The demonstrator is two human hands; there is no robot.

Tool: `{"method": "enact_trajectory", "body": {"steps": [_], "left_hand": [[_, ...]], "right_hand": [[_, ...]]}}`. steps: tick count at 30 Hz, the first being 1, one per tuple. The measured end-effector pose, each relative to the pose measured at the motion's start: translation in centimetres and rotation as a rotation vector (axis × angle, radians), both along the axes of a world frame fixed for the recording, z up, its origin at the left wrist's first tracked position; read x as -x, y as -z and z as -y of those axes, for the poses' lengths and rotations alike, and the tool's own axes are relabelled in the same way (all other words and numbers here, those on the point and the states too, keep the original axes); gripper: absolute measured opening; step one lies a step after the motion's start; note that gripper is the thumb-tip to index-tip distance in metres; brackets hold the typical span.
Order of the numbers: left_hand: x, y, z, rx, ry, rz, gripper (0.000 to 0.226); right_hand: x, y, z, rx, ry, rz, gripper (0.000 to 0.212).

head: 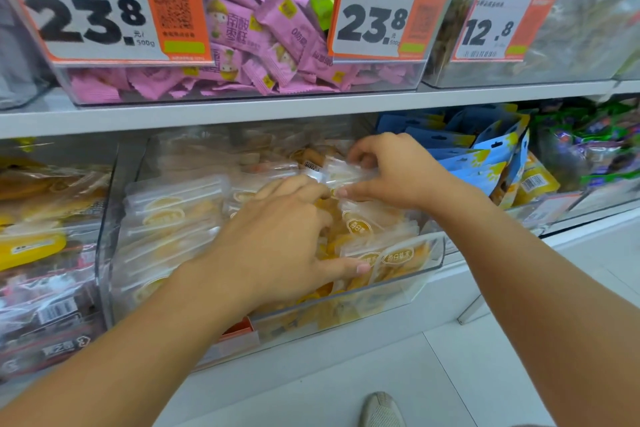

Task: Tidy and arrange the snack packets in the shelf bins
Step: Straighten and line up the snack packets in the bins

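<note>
White shelf (242,111) — clear bin (408,274) of snack packets (398,258) — pale floor (346,392)

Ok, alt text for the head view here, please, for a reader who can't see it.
Both hands reach into a clear bin of yellow snack packets on the lower shelf: the right hand pinches a clear packet, the left hand lies spread on the pile. Above sits a bin of pink packets with price tags.

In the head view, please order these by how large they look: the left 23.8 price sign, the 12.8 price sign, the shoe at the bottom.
1. Left 23.8 price sign, largest, though also nearest the camera.
2. 12.8 price sign.
3. Shoe, smallest, partly cut off by the frame.
</note>
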State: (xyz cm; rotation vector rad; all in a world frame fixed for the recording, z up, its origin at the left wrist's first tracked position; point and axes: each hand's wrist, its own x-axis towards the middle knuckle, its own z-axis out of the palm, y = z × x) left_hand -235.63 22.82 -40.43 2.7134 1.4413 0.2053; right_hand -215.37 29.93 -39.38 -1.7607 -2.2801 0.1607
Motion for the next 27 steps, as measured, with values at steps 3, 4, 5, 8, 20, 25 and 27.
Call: {"method": "enact_trajectory", "body": {"steps": [3, 4, 5, 8, 20, 25, 27], "left_hand": [[0.2, -0.1, 0.3, 0.030, -0.047, 0.143, 0.072], [0.3, -0.3, 0.5, 0.037, -0.064, 0.238, 0.075], [0.4, -0.5, 0.7, 0.053, -0.084, 0.342, 0.083], [0.8, -1.2, 1.1, 0.082, -0.101, 0.397, 0.118], [-0.6, -0.1, 0.5, -0.017, 0.101, -0.090, 0.064], [-0.4, -0.1, 0.1, 0.012, 0.154, -0.096, 0.072], [-0.4, -0.3, 0.3, 0.037, 0.162, -0.042, 0.068]], "right_hand": [[-0.5, -0.3, 1.5, -0.044, -0.076, 0.008, 0.031], [-0.7, -0.5, 2.1, -0.033, -0.112, 0.013, 0.028], [-1.0, -0.8, 2.8, -0.006, -0.150, 0.005, 0.028], [-1.8, -1.2, 5.1, 0.195, -0.211, -0.066, 0.037], [-1.1, -2.5, 3.2, 0.389, 0.103, 0.019, 0.023], [1.5, -2.8, 1.7, 0.609, 0.141, 0.194, 0.037], [1.2, -1.7, 0.9, 0.611, 0.171, 0.090, 0.051]]}}
